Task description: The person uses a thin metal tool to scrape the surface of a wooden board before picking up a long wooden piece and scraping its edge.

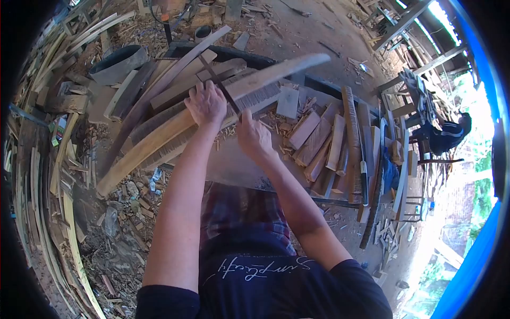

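A long curved piece of wood [143, 151] lies slanting across the stacked timber, its pale end rising to the upper right. My left hand [207, 103] is wrapped over its middle, fingers curled onto the far side. My right hand [254, 135] is closed round the near end of a long, dark, narrow flat tool [219, 82], like a file or a saw blade. The tool crosses the curved piece just right of my left hand. My fingers hide its near end.
Short wooden blocks [313, 135] lie on the dark-edged workbench [228, 162] to the right, beside a handsaw [364, 175]. Long wood strips [37, 196] are stacked at far left. A bucket [119, 64] stands behind. Another person [449, 133] sits at far right.
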`<state>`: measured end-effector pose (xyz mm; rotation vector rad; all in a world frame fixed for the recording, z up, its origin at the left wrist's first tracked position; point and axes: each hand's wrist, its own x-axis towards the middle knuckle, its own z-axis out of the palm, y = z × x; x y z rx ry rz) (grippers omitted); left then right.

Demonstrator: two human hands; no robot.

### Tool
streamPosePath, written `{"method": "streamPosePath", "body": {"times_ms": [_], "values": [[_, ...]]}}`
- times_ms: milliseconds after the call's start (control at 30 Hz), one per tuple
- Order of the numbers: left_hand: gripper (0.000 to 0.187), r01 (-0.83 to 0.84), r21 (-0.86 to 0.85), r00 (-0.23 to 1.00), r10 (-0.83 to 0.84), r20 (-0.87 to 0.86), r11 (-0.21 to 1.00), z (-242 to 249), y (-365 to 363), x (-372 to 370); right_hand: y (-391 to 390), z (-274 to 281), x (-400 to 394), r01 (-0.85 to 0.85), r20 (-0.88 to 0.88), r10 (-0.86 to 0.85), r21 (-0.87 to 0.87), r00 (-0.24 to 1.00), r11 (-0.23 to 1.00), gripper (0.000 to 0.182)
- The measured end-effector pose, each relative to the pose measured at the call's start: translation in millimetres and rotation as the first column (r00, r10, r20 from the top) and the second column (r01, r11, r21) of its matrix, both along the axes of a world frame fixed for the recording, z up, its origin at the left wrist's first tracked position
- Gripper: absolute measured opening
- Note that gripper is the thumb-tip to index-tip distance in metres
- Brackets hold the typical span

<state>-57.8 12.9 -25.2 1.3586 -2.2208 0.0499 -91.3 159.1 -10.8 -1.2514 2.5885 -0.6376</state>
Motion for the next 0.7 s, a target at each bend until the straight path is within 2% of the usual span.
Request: {"method": "streamPosePath", "body": {"times_ms": [67, 167, 267, 333, 467, 567, 633, 700], "values": [[0.015, 0.034, -0.023, 0.999, -0.034, 0.004, 0.999, -2, 10, 10, 13, 1, 13, -0.055, -0.007, 0.054, -0.022, 0.998, 0.998, 0.015], [0.012, 0.087, -0.04, 0.996, -0.087, 0.015, 0.995, -4, 18, 19, 25, 1, 34, -0.003, 0.097, -0.005, 0.086, 0.995, 0.996, 0.015], [0.012, 0.155, -0.11, 0.988, -0.153, 0.028, 0.982, -6, 16, 18, 1, 2, 24, 0.018, 0.054, -0.018, 0.009, 0.998, 1.0, 0.015], [0.013, 0.109, -0.106, 0.994, -0.105, 0.035, 0.988, -3, 16, 18, -12, 4, 17, -0.018, 0.041, 0.019, -0.028, 0.999, 0.999, 0.015], [0.014, 0.075, -0.058, 0.997, -0.073, 0.032, 0.996, -1, 18, 15, 23, 2, 38, 0.018, 0.041, -0.017, -0.019, 0.999, 1.0, 0.015], [0.015, 0.085, -0.054, 0.995, -0.082, 0.049, 0.995, -5, 18, 16, 34, -1, 44, 0.057, 0.117, -0.067, 0.085, 0.991, 0.995, 0.014], [0.016, 0.102, -0.093, 0.994, -0.098, 0.046, 0.99, -4, 17, 17, 11, -7, 32, 0.029, 0.029, -0.027, -0.059, 0.999, 0.998, 0.015], [0.016, 0.105, -0.1, 0.994, -0.1, 0.048, 0.99, -2, 18, 18, -8, -5, 22, 0.024, 0.012, -0.024, -0.05, 1.0, 0.998, 0.014]]}}
